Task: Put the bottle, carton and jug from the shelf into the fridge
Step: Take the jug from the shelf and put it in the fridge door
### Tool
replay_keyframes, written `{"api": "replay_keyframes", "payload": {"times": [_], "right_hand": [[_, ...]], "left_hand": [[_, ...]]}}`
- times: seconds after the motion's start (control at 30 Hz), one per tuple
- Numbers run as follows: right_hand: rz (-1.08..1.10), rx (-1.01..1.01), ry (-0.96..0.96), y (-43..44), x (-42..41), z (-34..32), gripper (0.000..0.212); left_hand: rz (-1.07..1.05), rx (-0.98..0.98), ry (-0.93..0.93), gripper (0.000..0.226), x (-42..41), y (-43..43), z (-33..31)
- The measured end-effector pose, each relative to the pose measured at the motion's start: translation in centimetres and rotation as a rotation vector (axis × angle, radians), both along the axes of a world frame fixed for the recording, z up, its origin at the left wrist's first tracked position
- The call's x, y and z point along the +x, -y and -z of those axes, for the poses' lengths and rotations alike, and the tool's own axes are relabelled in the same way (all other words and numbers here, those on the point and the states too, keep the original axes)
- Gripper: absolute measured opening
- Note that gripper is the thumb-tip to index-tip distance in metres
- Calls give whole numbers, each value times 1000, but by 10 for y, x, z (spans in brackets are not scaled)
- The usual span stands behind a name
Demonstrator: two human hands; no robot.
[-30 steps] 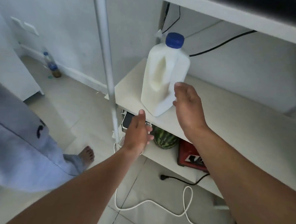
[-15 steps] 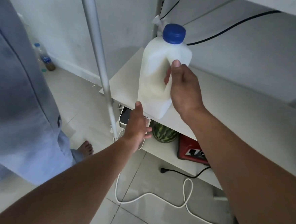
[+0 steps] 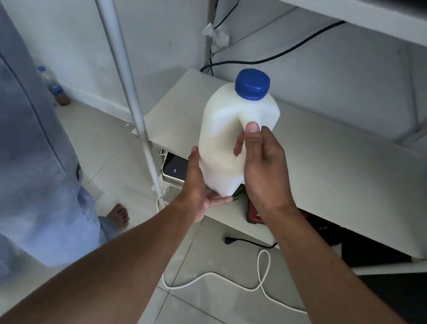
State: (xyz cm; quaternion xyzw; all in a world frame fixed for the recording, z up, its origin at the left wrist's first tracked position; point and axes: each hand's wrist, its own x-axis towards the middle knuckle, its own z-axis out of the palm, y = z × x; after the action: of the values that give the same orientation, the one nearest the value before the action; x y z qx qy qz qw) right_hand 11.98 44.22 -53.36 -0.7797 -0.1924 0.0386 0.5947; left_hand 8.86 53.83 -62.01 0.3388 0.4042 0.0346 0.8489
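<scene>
A white milk jug (image 3: 222,134) with a blue cap is held upright in front of the white shelf (image 3: 333,170), lifted off its surface. My right hand (image 3: 262,165) is wrapped around the jug's handle, thumb on top. My left hand (image 3: 198,186) is cupped under the jug's bottom left corner, palm up, touching it. No carton or fridge is in view.
A metal shelf post (image 3: 127,85) rises just left of the jug. Another person in blue clothes (image 3: 18,160) stands at the left, a bare foot on the floor. A white cable (image 3: 260,279) loops on the tiles. Below the shelf sit a small appliance (image 3: 174,169) and a red item (image 3: 253,215). A plastic bottle (image 3: 53,87) stands by the wall.
My right hand went from reaching for the jug to gripping its handle and lifting it off the shelf toward me. My left hand rose to support the jug's base.
</scene>
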Motion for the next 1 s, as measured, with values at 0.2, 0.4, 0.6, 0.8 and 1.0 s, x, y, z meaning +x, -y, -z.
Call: {"api": "replay_keyframes", "payload": {"times": [0.2,0.4,0.6,0.8,1.0], "right_hand": [[33,55,-71,40,-15,-3,40],[95,69,-157,91,-27,-6,39],[230,106,-178,156,-44,-2,42],[346,84,-256,236,-74,9,37],[478,95,-326,312,-112,21,39]], "left_hand": [[77,0,-29,53,-6,32,-7],[146,3,-29,55,-8,79,-3],[312,29,-33,52,-10,143,8],[513,50,-49,54,-30,223,30],[713,33,-11,60,-56,289,54]]}}
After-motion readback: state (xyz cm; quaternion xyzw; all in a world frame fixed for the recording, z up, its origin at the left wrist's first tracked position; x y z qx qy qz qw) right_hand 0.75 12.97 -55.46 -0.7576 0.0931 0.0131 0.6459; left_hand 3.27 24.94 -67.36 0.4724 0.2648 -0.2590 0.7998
